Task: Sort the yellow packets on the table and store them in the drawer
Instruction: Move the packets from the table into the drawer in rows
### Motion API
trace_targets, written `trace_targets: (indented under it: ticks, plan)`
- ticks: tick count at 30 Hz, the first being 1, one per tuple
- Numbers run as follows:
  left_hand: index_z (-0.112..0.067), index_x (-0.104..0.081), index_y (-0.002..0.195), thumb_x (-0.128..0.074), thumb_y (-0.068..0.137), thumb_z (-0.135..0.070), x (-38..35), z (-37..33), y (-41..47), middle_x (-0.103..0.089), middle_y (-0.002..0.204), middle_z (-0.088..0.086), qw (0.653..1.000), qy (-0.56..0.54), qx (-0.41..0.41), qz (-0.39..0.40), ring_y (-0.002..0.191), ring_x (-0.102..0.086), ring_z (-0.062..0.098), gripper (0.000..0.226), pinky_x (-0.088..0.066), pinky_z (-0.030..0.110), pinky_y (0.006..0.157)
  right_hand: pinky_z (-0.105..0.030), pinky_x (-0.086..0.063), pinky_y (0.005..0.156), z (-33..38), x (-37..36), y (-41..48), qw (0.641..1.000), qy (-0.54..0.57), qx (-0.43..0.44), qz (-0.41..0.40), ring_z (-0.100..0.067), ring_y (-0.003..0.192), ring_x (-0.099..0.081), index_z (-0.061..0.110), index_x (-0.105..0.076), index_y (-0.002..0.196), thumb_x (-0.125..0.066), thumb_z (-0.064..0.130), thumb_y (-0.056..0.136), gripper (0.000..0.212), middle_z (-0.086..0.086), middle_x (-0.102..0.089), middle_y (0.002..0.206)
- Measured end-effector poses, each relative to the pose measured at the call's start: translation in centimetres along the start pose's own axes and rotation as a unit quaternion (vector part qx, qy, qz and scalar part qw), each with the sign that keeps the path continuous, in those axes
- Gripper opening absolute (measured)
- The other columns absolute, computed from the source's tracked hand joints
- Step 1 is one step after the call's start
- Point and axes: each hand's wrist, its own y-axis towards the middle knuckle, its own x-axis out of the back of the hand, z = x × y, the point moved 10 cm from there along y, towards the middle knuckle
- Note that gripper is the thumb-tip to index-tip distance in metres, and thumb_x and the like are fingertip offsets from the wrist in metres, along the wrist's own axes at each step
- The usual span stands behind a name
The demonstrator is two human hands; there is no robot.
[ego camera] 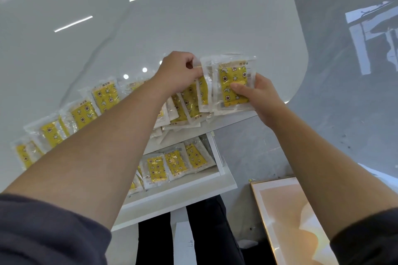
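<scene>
Over table (193,28), yellow packets (231,71) held between left hand (178,73) and right hand (258,95).

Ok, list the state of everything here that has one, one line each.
Drawer: open.
Drawer packets: lying flat, side by side.
Left grip: pinching one packet.
Right grip: holding packet stack, thumb on front.
Table packets: spread out, overlapping.

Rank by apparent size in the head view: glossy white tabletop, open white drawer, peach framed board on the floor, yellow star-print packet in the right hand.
1. Glossy white tabletop.
2. Open white drawer and peach framed board: about alike, both partly cut off or hidden, so unranked.
3. Yellow star-print packet in the right hand.
</scene>
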Motion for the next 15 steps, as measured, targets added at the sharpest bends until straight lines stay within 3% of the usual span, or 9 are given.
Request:
trace_targets:
  ticks: [4,6,8,10,13,15]
  plan:
    - [-0.009,-0.063,0.089,-0.063,0.089,-0.032,-2.6,-2.1,1.1,-0.053,0.097,0.004,0.991,0.136,-0.018,-0.003,0.086,-0.051,0.021,0.023,-0.041,0.032,0.076,-0.039,-0.056,0.09,0.4,3.4,0.6,0.994,-0.088,0.016,-0.058,-0.017,0.093,-0.07,0.014,-0.064,0.104,-0.07,0.013,0.086,0.019,-0.001,-0.072,0.1]
    - [-0.014,-0.066,0.094,-0.064,0.089,-0.033,-3.3,-3.3,1.4,-0.05,0.114,0.003,0.981,0.184,-0.05,-0.03,0.104,-0.048,0.022,0.02,-0.035,0.033,0.087,-0.035,-0.056,0.087,0.6,4.4,0.9,0.989,-0.126,0.022,-0.073,-0.012,0.09,-0.069,0.02,-0.064,0.098,-0.069,0.014,0.087,0.014,0.005,-0.071,0.096]
    - [-0.015,-0.067,0.1,-0.063,0.09,-0.032,-3.8,-4.0,1.9,-0.048,0.12,0.001,0.977,0.198,-0.063,-0.039,0.112,-0.044,0.021,0.02,-0.028,0.031,0.087,-0.03,-0.055,0.083,0.8,4.9,1.2,0.984,-0.157,0.028,-0.084,-0.007,0.086,-0.067,0.027,-0.061,0.091,-0.067,0.015,0.088,0.014,0.012,-0.068,0.091]
    - [-0.015,-0.066,0.102,-0.062,0.091,-0.032,-4.3,-4.2,2.5,-0.052,0.117,0.002,0.977,0.202,-0.056,-0.027,0.109,-0.047,0.022,0.021,-0.03,0.033,0.088,-0.031,-0.055,0.083,0.8,5.2,1.5,0.978,-0.181,0.035,-0.102,-0.01,0.087,-0.067,0.028,-0.061,0.092,-0.067,0.018,0.088,0.012,0.013,-0.068,0.091]
    - [-0.014,-0.066,0.102,-0.063,0.09,-0.033,-4.6,-4.5,3.0,-0.057,0.096,-0.001,0.983,0.181,-0.044,-0.004,0.091,-0.052,0.019,0.023,-0.036,0.032,0.085,-0.034,-0.054,0.083,0.7,5.7,1.6,0.974,-0.183,0.041,-0.128,-0.013,0.09,-0.067,0.025,-0.06,0.093,-0.067,0.021,0.088,0.01,0.01,-0.068,0.092]
    - [-0.013,-0.066,0.091,-0.066,0.088,-0.028,-4.4,-4.8,3.0,-0.056,0.08,-0.006,0.994,0.1,-0.048,-0.007,0.075,-0.052,0.012,0.015,-0.04,0.022,0.07,-0.033,-0.054,0.084,0.2,6.1,1.7,0.98,-0.147,0.03,-0.132,-0.01,0.088,-0.067,0.023,-0.061,0.095,-0.067,0.02,0.088,0.01,0.009,-0.069,0.093]
